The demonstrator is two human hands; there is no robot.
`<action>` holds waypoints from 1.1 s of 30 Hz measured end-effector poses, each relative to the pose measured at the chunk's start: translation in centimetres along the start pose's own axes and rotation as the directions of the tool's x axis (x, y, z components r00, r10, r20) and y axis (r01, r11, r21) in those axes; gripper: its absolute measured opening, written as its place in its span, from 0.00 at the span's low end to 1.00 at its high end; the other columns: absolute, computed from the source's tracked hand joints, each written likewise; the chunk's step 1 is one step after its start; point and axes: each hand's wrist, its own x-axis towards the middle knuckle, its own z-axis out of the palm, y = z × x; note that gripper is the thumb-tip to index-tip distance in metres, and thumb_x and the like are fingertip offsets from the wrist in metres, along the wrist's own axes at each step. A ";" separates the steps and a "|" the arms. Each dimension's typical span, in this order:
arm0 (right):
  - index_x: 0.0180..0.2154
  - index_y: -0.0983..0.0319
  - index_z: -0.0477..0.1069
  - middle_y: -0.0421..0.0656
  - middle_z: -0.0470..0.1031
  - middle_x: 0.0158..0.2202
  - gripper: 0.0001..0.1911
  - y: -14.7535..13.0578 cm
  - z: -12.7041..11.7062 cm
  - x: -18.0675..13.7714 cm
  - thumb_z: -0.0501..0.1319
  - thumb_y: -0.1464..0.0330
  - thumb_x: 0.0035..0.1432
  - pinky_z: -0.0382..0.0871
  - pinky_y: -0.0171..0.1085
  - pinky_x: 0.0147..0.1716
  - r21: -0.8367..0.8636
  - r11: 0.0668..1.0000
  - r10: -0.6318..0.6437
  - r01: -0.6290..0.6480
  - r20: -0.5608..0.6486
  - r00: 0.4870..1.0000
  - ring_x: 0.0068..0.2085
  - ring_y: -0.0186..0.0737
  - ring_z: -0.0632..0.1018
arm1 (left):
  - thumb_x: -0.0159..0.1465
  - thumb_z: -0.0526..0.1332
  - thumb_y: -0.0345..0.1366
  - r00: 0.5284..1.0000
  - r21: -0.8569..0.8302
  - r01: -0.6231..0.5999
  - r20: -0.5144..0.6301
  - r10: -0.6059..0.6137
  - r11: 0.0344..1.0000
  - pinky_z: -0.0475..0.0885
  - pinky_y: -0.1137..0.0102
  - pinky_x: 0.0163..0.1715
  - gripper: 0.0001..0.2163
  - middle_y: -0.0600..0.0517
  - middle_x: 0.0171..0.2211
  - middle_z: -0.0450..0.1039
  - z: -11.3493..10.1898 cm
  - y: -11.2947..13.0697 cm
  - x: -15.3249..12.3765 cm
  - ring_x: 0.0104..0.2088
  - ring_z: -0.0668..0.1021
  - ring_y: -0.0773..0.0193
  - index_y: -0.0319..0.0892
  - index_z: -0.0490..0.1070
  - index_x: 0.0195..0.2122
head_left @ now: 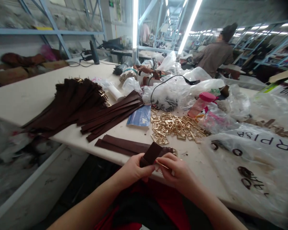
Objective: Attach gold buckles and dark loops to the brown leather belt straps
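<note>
My left hand [136, 169] is closed around a dark brown leather strap [153, 152], whose end sticks up above the thumb. Close beside it, my right hand [174, 167] pinches a thin gold-coloured buckle [163, 164] against the strap's near side; fingers partly cover it. Just beyond both hands, a few brown straps [122, 145] lie flat along the table's front edge, with gold metal at their right end. A heap of gold buckles [175, 126] spreads over the table behind my right hand.
A large bundle of brown straps [72, 102] fans out at the left, with a smaller stack [115, 115] beside it. A blue packet [139, 116], a pink-lidded bottle [201, 103] and clear plastic bags [252, 159] also lie on the table [26, 92]. A person [216, 52] is beyond.
</note>
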 end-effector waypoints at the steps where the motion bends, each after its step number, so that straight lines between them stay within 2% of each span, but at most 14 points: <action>1: 0.42 0.57 0.69 0.44 0.70 0.36 0.14 -0.2 0.3 -0.1 0.54 0.73 0.54 0.67 0.33 0.31 0.033 0.999 0.009 -0.008 -0.011 1.000 0.34 0.35 0.72 | 0.54 0.60 0.36 1.000 -0.002 0.001 0.003 -0.001 1.000 0.59 0.78 0.17 0.08 0.59 0.17 0.63 -0.1 -0.2 -0.3 0.16 0.66 0.73 0.38 0.66 0.33; 3: 0.43 0.57 0.68 0.44 0.70 0.38 0.13 -0.5 0.7 -0.3 0.55 0.71 0.54 0.67 0.34 0.32 0.117 0.991 0.064 -0.059 -0.044 0.997 0.35 0.36 0.72 | 0.54 0.59 0.35 1.000 -0.014 -0.001 0.004 0.001 1.000 0.59 0.78 0.16 0.07 0.58 0.16 0.63 -0.3 -0.8 -0.8 0.16 0.66 0.73 0.38 0.66 0.30; 5: 0.41 0.58 0.68 0.43 0.72 0.37 0.11 -0.9 1.0 -0.7 0.55 0.67 0.55 0.67 0.34 0.32 0.241 0.956 0.181 -0.165 -0.045 0.982 0.35 0.37 0.73 | 0.54 0.59 0.37 1.000 -0.021 -0.006 -0.004 0.006 1.000 0.59 0.78 0.16 0.07 0.58 0.15 0.63 -0.4 -1.2 -1.2 0.15 0.65 0.73 0.37 0.66 0.28; 8: 0.40 0.60 0.67 0.41 0.73 0.32 0.13 -1.5 1.7 -1.4 0.53 0.60 0.57 0.66 0.33 0.31 0.460 0.826 0.336 -0.327 0.065 0.940 0.32 0.35 0.73 | 0.54 0.60 0.40 1.000 -0.012 -0.012 -0.028 0.012 1.000 0.59 0.77 0.16 0.10 0.57 0.16 0.63 -0.4 -1.5 -1.6 0.15 0.65 0.73 0.37 0.67 0.28; 10: 0.43 0.59 0.64 0.40 0.72 0.31 0.15 -1.9 2.3 -1.9 0.55 0.58 0.56 0.64 0.32 0.28 0.610 0.697 0.347 -0.376 0.171 0.922 0.30 0.33 0.72 | 0.54 0.60 0.40 0.999 -0.008 -0.023 -0.030 0.023 1.000 0.59 0.77 0.16 0.11 0.57 0.17 0.64 -0.3 -1.5 -1.8 0.15 0.65 0.73 0.36 0.67 0.29; 12: 0.47 0.58 0.60 0.39 0.72 0.33 0.21 -2.5 2.9 -2.4 0.59 0.59 0.52 0.65 0.32 0.30 0.747 0.545 0.302 -0.381 0.249 0.920 0.31 0.33 0.73 | 0.54 0.59 0.40 0.999 -0.021 -0.039 -0.029 0.038 0.999 0.59 0.77 0.16 0.11 0.56 0.17 0.66 -0.3 -1.5 -2.1 0.16 0.65 0.73 0.36 0.67 0.29; 14: 0.50 0.56 0.56 0.39 0.71 0.35 0.28 -2.9 3.4 -2.9 0.63 0.62 0.49 0.65 0.33 0.35 0.826 0.428 0.269 -0.367 0.272 0.924 0.36 0.34 0.73 | 0.54 0.59 0.40 0.999 -0.032 -0.035 -0.032 0.034 0.999 0.59 0.78 0.16 0.10 0.56 0.17 0.66 -0.1 -1.3 -2.4 0.16 0.65 0.74 0.36 0.67 0.28; 15: 0.51 0.56 0.55 0.39 0.71 0.34 0.30 -2.9 3.7 -3.0 0.64 0.62 0.48 0.65 0.33 0.36 0.841 0.403 0.278 -0.361 0.264 0.924 0.36 0.34 0.73 | 0.54 0.59 0.39 0.999 -0.030 -0.022 -0.031 0.021 0.999 0.59 0.78 0.16 0.10 0.56 0.17 0.66 0.0 -1.3 -2.6 0.15 0.65 0.74 0.36 0.67 0.27; 18: 0.50 0.57 0.56 0.35 0.69 0.26 0.31 -2.6 4.4 -3.5 0.66 0.64 0.46 0.63 0.31 0.27 0.825 0.433 0.367 -0.363 0.207 0.907 0.28 0.31 0.71 | 0.53 0.59 0.38 0.999 -0.005 0.025 -0.029 -0.026 1.000 0.59 0.78 0.16 0.08 0.57 0.16 0.65 0.5 -1.0 -3.1 0.15 0.65 0.74 0.36 0.67 0.26; 20: 0.50 0.58 0.57 0.35 0.69 0.24 0.31 -2.3 4.7 -3.8 0.66 0.64 0.45 0.62 0.30 0.24 0.809 0.455 0.403 -0.372 0.185 0.896 0.25 0.30 0.70 | 0.53 0.59 0.38 0.999 0.003 0.041 -0.034 -0.041 0.999 0.58 0.78 0.15 0.09 0.57 0.16 0.65 0.8 -0.9 -3.3 0.15 0.65 0.74 0.36 0.67 0.26; 25: 0.49 0.58 0.59 0.37 0.71 0.26 0.29 -1.9 5.1 -4.3 0.66 0.63 0.45 0.63 0.31 0.23 0.809 0.455 0.429 -0.372 0.167 0.888 0.25 0.31 0.71 | 0.53 0.60 0.39 0.998 0.043 0.045 -0.052 -0.043 0.998 0.58 0.79 0.14 0.09 0.57 0.15 0.65 1.2 -1.1 -3.6 0.15 0.65 0.74 0.37 0.67 0.26; 27: 0.47 0.59 0.61 0.36 0.70 0.24 0.25 -2.0 5.2 -4.3 0.65 0.62 0.47 0.64 0.31 0.23 0.791 0.497 0.445 -0.356 0.120 0.888 0.24 0.31 0.71 | 0.53 0.60 0.38 0.997 0.062 0.061 -0.040 -0.059 0.996 0.58 0.79 0.14 0.08 0.58 0.15 0.64 1.3 -1.5 -3.5 0.15 0.65 0.74 0.37 0.67 0.26; 30: 0.43 0.60 0.66 0.38 0.72 0.28 0.21 -2.1 5.3 -4.4 0.64 0.61 0.47 0.66 0.32 0.26 0.761 0.572 0.468 -0.305 0.003 0.884 0.26 0.32 0.72 | 0.53 0.61 0.39 0.996 0.069 0.079 -0.035 -0.076 0.995 0.58 0.79 0.14 0.09 0.59 0.15 0.62 1.3 -2.0 -3.5 0.14 0.64 0.74 0.37 0.66 0.27; 33: 0.39 0.61 0.70 0.38 0.72 0.25 0.19 -2.2 5.0 -4.3 0.65 0.61 0.45 0.64 0.31 0.23 0.757 0.579 0.515 -0.305 -0.049 0.856 0.23 0.29 0.68 | 0.55 0.59 0.45 0.999 0.056 0.032 0.027 -0.034 0.998 0.61 0.78 0.15 0.14 0.58 0.17 0.64 1.1 -2.2 -3.5 0.16 0.67 0.73 0.37 0.65 0.30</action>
